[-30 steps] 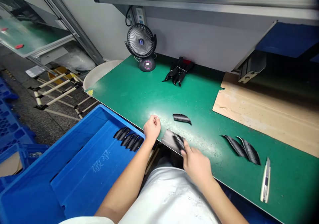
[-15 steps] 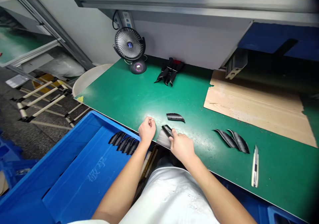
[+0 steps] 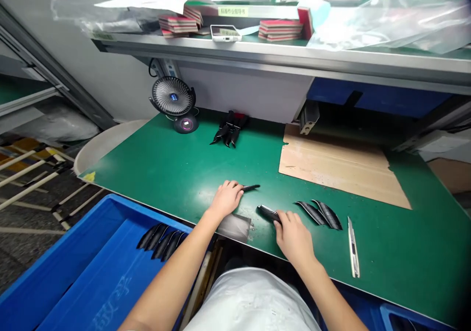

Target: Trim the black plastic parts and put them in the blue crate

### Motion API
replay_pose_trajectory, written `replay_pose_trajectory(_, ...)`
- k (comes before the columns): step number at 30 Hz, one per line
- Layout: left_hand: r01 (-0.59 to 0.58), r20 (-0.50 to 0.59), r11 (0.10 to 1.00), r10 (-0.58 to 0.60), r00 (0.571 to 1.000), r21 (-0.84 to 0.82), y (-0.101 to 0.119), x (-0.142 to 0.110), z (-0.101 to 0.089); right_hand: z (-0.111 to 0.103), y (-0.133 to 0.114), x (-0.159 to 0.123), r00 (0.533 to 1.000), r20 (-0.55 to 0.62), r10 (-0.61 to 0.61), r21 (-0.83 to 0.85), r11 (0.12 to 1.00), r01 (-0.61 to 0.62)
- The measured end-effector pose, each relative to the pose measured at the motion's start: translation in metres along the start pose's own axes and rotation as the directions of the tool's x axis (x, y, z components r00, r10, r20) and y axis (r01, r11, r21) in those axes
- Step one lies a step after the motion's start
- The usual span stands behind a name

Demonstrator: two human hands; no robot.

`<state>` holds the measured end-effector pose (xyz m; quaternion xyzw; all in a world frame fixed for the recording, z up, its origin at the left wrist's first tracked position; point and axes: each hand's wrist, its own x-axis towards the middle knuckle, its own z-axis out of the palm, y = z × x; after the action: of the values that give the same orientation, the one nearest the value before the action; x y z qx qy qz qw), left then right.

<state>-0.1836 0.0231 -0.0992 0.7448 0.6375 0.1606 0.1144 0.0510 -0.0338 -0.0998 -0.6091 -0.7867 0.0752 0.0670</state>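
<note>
Curved black strip on green bench mat, near edge, right of centre. Right hand pinches its right end. Left hand pinches thin black sliver, just far of grey sheet.

Green mat with blue crate at near left. Black curved pieces show silver stripes, right; tan cardboard lies far right.

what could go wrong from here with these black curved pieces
The utility knife lies on the green bench mat near the right hand, so a careless reach could catch it; whether its blade is out is hard to tell. The grey sheet sits at the mat's front edge beside the left hand, which pinches a thin black strip, and might slip off.
</note>
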Motion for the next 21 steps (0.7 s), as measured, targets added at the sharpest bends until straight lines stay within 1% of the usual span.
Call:
replay_pose_trajectory(2,-0.025,0.028,1.0,0.025,0.999,0.018,0.011,0.003,0.005,0.011,0.001,0.002,0.999,-0.048,0.009,0.006,1.0,-0.009)
replay_pose_trajectory(5,-0.064,0.056,0.998,0.062,0.997,0.03,0.031,-0.002,0.013,0.023,-0.002,0.004,0.995,-0.1,0.011,0.026,1.0,-0.009)
replay_pose_trajectory(8,-0.111,0.092,0.994,0.109,0.99,0.021,0.05,-0.01,0.017,0.024,0.004,0.001,0.988,-0.151,0.035,0.05,0.998,-0.027)
replay_pose_trajectory(9,-0.121,0.098,0.992,0.119,0.988,0.021,0.055,-0.013,0.017,0.022,0.012,-0.002,0.984,-0.17,0.055,0.058,0.997,-0.046)
replay_pose_trajectory(11,-0.124,0.077,0.991,0.12,0.99,0.043,0.06,-0.017,0.015,0.014,0.037,-0.008,0.966,-0.218,0.139,0.073,0.989,-0.126)
replay_pose_trajectory(14,-0.128,0.002,0.985,0.129,0.992,0.114,0.065,-0.018,0.012,0.0,0.085,-0.013,0.902,-0.289,0.321,0.088,0.947,-0.309)
replay_pose_trajectory(16,-0.158,-0.005,0.973,0.161,0.987,0.169,0.069,-0.016,0.013,-0.005,0.109,-0.007,0.872,-0.297,0.389,0.09,0.921,-0.38)
replay_pose_trajectory(18,-0.199,0.037,0.952,0.196,0.98,0.233,0.073,-0.013,0.015,-0.008,0.118,0.002,0.871,-0.278,0.405,0.092,0.914,-0.396)
replay_pose_trajectory(21,-0.252,0.137,0.913,0.218,0.966,0.32,0.08,-0.005,0.02,-0.017,0.119,0.013,0.872,-0.262,0.413,0.112,0.911,-0.397)
